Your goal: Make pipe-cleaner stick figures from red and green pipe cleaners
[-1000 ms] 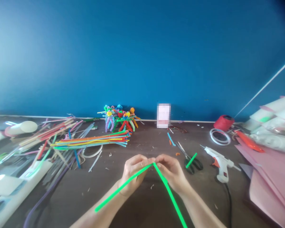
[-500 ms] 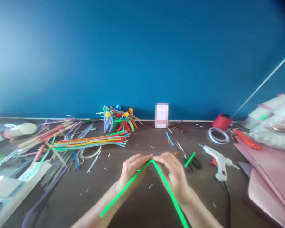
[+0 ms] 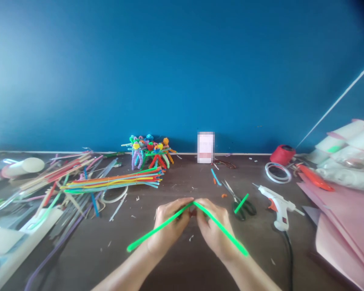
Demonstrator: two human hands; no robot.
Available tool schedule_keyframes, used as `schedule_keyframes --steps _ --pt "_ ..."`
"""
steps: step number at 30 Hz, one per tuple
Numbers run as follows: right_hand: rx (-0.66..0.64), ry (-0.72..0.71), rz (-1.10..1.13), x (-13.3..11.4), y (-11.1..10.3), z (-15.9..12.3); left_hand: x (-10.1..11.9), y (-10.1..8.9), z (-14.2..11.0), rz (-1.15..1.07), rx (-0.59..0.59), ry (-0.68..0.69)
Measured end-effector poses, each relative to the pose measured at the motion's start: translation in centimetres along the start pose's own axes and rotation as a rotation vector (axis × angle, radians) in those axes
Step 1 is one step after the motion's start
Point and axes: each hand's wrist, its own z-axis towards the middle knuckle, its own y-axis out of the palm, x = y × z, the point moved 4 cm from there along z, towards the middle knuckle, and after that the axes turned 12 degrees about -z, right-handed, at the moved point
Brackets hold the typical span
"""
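A bright green pipe cleaner is bent to a peak in the middle, its two ends sloping down over my wrists. My left hand pinches it just left of the bend. On the other side of the peak, my right hand grips it, fingertips almost meeting those of the left. Exactly how the fingers press at the bend is partly hidden. Right of my right hand lie black-handled scissors, with a short green pipe cleaner piece across them.
A bundle of coloured pipe cleaners lies to the left, with pipe cleaner figures behind it. At right are a white glue gun, a tape ring, a red spool and pink sheets. Small scraps dot the dark table.
The pipe cleaner's two ends have risen and its bend looks wider. My fingers have curled more tightly around the middle, while the hands stay in nearly the same place.
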Motion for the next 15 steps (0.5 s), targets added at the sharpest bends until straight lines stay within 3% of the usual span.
schedule_keyframes --steps 5,15 --pt "-0.010 0.065 0.034 -0.20 0.34 -0.31 0.19 -0.26 -0.04 0.016 0.025 0.075" --pt "0.008 0.077 0.069 0.04 0.31 0.01 -0.27 0.03 0.10 -0.079 0.016 0.047"
